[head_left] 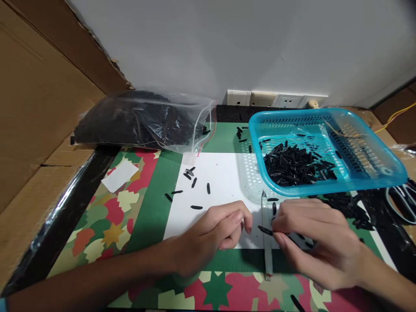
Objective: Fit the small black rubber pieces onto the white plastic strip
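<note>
My right hand point(320, 242) pinches a small black piece point(265, 230) between thumb and fingers, its tip pointing left over a pale pen-like stick point(267, 255). To its left, my left hand point(219, 227) is closed, fingers curled in over the white paper point(224, 173); whatever they may hold is hidden. Several loose black pieces lie on the paper's left side, one of them point(196, 207) just above my left wrist. Other pieces lie beside and beneath my right hand. A blue basket point(351, 188) behind my right hand holds a heap of black pieces point(294, 167).
A clear zip bag point(143, 119) full of black material lies at the back left. Cardboard point(42, 86) stands at the left, and a small white paper point(120, 176) lies near it. Scissors point(401, 203) are at the right edge. Sockets point(287, 100) line the wall.
</note>
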